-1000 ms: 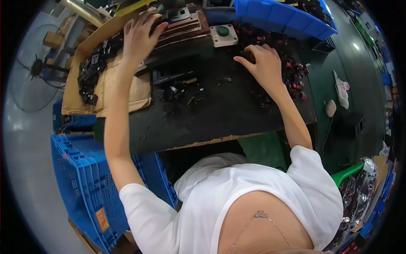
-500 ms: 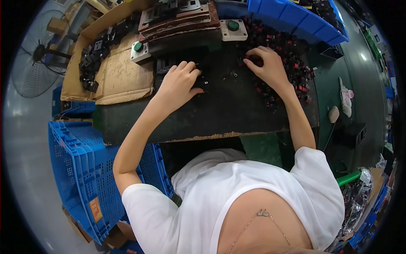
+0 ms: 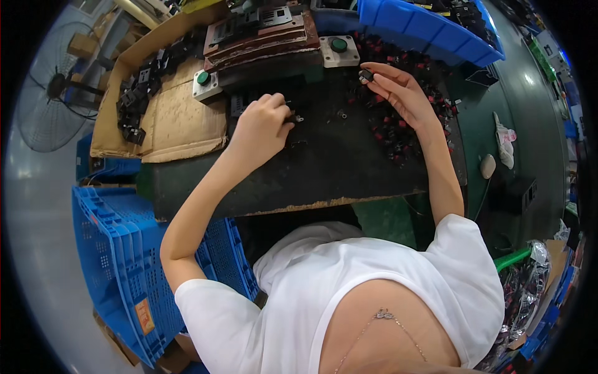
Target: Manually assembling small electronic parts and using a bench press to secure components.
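Note:
My right hand (image 3: 408, 100) is raised at the left edge of a pile of small black-and-red parts (image 3: 398, 134). Its thumb and fingertips pinch one small black part with shiny metal ends (image 3: 365, 76). Over the middle of the dark bench my left hand (image 3: 263, 128) is closed, back of the hand upward. A small dark part with a bright metal tip (image 3: 299, 118) sticks out at its fingertips; the rest is hidden by the fingers. Just beyond that hand lies a black slotted housing (image 3: 237, 105), partly covered. A tiny metal ring (image 3: 342, 115) rests between the hands.
Two green push buttons (image 3: 204, 78) (image 3: 339, 45) flank a brown layered fixture (image 3: 265, 40). On the left stands a cardboard box (image 3: 187, 112) with black housings. A blue bin (image 3: 423, 31) is at the back right, a blue perforated crate (image 3: 124, 249) below left. The worn bench edge (image 3: 336, 201) is nearest me.
My right hand has lifted slightly and turned, showing the small black part in its fingertips. My left fingers have drawn together, and a dark part with a metal tip now shows there.

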### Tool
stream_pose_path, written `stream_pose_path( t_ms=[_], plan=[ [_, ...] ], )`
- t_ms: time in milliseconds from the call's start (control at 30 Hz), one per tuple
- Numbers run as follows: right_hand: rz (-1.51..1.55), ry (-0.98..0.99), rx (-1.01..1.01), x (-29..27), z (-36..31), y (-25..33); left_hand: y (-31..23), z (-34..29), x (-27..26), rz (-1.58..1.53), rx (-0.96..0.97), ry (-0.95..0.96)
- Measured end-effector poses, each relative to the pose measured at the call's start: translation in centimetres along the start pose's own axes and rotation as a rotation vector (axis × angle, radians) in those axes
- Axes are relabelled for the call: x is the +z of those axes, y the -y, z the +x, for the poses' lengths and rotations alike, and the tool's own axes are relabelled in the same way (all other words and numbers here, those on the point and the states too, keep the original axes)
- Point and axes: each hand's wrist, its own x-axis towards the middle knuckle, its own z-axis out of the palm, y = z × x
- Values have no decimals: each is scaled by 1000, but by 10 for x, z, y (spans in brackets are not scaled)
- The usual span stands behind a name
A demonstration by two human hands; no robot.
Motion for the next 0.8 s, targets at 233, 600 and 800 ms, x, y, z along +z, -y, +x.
stream_pose_path(
  t_ms=[233, 600, 800],
  plan=[
    [201, 89, 9, 2, -1, 0, 33, 9, -45, -1070, -427, -388],
    [149, 106, 22, 5, -5, 6, 151, 53, -60, -1121, -420, -523],
    [116, 64, 15, 1, -7, 10, 171, 82, -61, -874, -463, -310]
  ],
)
